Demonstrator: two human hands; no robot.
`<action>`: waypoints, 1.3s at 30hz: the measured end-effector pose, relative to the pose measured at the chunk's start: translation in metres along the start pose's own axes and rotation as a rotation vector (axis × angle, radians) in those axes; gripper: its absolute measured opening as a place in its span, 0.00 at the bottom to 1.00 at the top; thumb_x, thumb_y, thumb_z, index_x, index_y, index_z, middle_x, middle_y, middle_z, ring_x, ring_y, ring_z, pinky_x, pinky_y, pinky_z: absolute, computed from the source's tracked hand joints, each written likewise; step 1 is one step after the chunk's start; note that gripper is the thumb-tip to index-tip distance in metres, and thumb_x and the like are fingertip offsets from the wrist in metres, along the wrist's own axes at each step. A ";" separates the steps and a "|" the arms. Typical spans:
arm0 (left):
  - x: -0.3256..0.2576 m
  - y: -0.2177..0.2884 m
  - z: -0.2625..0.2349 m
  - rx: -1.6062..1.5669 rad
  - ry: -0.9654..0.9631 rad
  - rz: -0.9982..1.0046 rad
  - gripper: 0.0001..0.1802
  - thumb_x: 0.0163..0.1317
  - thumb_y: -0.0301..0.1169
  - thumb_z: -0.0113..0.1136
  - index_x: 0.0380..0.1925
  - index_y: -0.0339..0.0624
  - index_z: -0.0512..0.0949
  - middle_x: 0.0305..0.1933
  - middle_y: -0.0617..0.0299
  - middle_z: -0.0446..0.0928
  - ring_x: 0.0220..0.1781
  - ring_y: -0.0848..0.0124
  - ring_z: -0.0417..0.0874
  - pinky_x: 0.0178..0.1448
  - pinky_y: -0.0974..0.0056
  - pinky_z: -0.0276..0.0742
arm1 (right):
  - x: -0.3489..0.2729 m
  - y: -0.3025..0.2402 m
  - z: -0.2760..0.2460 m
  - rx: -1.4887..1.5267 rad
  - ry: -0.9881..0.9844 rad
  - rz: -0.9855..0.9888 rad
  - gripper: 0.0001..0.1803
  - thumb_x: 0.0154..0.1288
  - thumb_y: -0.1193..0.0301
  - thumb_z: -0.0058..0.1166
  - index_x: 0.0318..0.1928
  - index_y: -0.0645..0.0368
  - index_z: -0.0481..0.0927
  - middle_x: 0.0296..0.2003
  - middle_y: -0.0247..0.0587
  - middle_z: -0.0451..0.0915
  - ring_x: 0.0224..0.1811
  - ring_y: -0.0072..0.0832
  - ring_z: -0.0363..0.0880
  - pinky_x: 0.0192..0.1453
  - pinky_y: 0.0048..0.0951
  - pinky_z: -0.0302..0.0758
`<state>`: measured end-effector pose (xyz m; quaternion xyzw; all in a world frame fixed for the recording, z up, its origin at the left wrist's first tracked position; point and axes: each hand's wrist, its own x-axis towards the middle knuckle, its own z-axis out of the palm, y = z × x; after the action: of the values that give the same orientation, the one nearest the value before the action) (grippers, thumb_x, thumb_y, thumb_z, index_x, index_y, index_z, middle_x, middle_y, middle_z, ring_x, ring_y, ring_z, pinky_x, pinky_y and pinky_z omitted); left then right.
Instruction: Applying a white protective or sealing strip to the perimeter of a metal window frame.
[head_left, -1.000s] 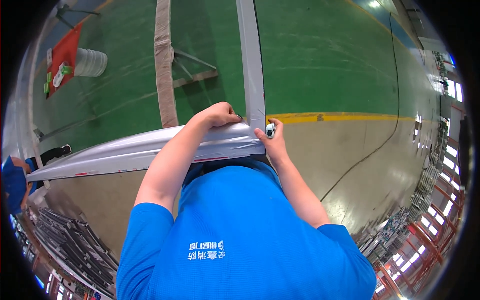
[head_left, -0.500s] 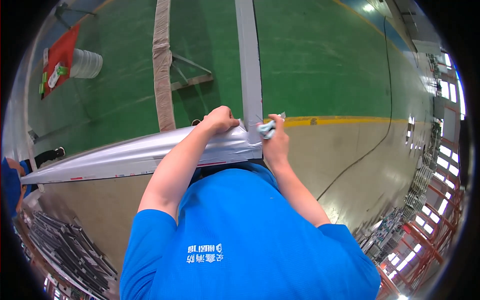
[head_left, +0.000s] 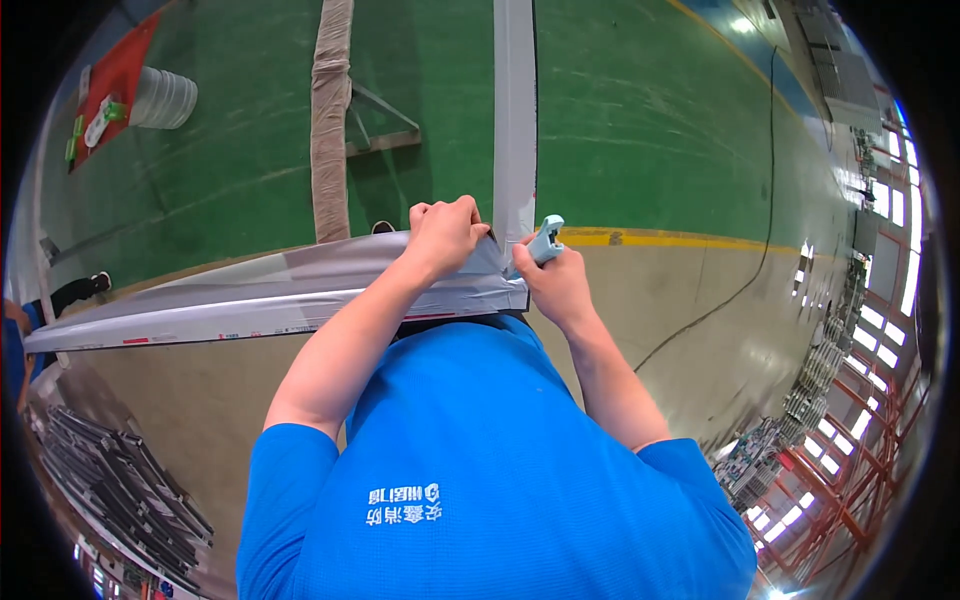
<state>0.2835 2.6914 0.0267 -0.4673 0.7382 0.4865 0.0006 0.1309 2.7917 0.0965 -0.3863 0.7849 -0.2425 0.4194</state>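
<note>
A long grey frame bar (head_left: 200,329) wrapped in film runs leftward from in front of my body. At its right end it meets another grey bar (head_left: 515,120) that stretches away from me. My left hand (head_left: 445,238) is closed on the edge of the silvery plastic film (head_left: 350,255), holding it raised near the corner. My right hand (head_left: 560,285) grips a light-blue utility knife (head_left: 547,240) at the corner, its lower end against the film. Whether the blade is out is hard to make out.
A brown-wrapped support beam (head_left: 330,120) lies beyond the frame. Another person (head_left: 22,340) stands at the bar's far left end. A red board (head_left: 112,90) and white bucket (head_left: 163,98) are far left. Dark profiles (head_left: 120,480) are stacked lower left; a cable (head_left: 735,297) crosses the floor at right.
The film along the bar has been lifted higher by my left hand. My right hand has turned the knife, which now points up and lies closer to the corner.
</note>
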 end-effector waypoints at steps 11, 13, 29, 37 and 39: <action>0.010 -0.016 0.007 0.003 -0.054 -0.182 0.16 0.62 0.43 0.63 0.35 0.42 0.80 0.38 0.52 0.84 0.48 0.54 0.83 0.57 0.51 0.69 | 0.024 -0.030 -0.028 0.529 0.437 -0.538 0.11 0.74 0.62 0.54 0.45 0.57 0.77 0.39 0.38 0.81 0.30 0.26 0.81 0.40 0.31 0.78; 0.017 -0.023 0.014 0.067 -0.046 -0.166 0.16 0.61 0.43 0.63 0.34 0.40 0.80 0.36 0.51 0.84 0.46 0.53 0.84 0.53 0.52 0.72 | 0.027 0.000 -0.038 0.543 0.460 -0.526 0.12 0.75 0.62 0.53 0.50 0.55 0.74 0.45 0.40 0.80 0.33 0.27 0.82 0.42 0.33 0.79; 0.051 -0.018 0.028 -0.167 -0.913 -0.449 0.17 0.62 0.45 0.68 0.34 0.42 0.84 0.37 0.62 0.82 0.40 0.70 0.80 0.45 0.62 0.74 | -0.032 0.097 0.014 0.660 0.056 0.246 0.36 0.60 0.51 0.68 0.59 0.56 0.66 0.43 0.38 0.73 0.44 0.24 0.72 0.47 0.26 0.73; 0.044 -0.043 0.053 -0.308 -1.258 -0.439 0.11 0.69 0.39 0.60 0.41 0.45 0.79 0.37 0.65 0.82 0.39 0.72 0.82 0.47 0.65 0.77 | -0.037 0.076 0.002 0.635 -0.018 0.267 0.37 0.61 0.50 0.68 0.60 0.57 0.65 0.44 0.37 0.72 0.48 0.25 0.70 0.53 0.29 0.72; 0.041 -0.043 0.053 -0.481 -1.370 -0.488 0.08 0.71 0.36 0.57 0.42 0.46 0.79 0.39 0.66 0.82 0.42 0.72 0.82 0.50 0.63 0.78 | -0.039 0.073 0.001 0.659 -0.020 0.283 0.37 0.61 0.50 0.68 0.59 0.57 0.65 0.44 0.36 0.72 0.47 0.25 0.70 0.53 0.28 0.72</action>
<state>0.2659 2.6974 -0.0511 -0.1982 0.3224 0.8010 0.4638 0.1163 2.8662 0.0626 -0.1199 0.7063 -0.4182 0.5584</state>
